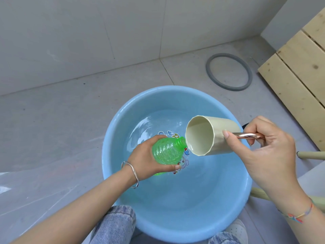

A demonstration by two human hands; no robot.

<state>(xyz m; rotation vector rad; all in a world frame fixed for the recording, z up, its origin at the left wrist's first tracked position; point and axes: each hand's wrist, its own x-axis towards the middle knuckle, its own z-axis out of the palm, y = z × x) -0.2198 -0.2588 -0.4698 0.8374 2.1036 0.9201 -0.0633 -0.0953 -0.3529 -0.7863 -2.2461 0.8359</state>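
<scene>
Green bottle (167, 153), gripped by the left hand (146, 159), hangs over the basin's (184, 217) middle, its mouth at the tilted cup (198, 136). The right hand (270, 152) pinches the cup's handle. Little water shows inside the cup, so pouring looks nearly done.

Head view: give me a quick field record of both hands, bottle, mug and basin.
left hand: grips green ribbed plastic bottle, tilted
right hand: holds shiny metal handle of beige cylindrical mug
mug: tipped sideways, lip at bottle mouth
round blue plastic basin: shallow water, beneath both
floor: grey ring beyond basin
</scene>
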